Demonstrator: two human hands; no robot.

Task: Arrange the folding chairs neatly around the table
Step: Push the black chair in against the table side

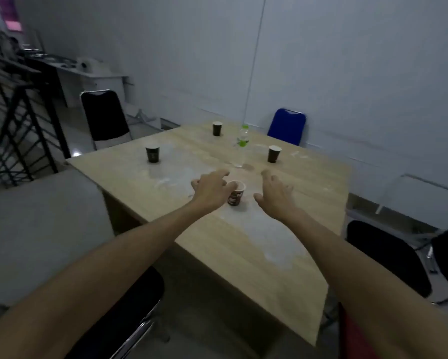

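Over table (282,268) | both hands' fingers apart, empty | blue chair (287,126) backrest upright, facing table

Matt pale wood-grain table (282,268), clear plastic bottle (239,151), black padded chair (105,117) with shiny metal frame.

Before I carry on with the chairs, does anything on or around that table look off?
The table has pale, dusty-looking smears across its top, from beside the left cup down toward the near edge. The black chair at the far left stands back from the table, angled, while the blue chair sits close. Cups and bottle stand upright; nothing spilled.
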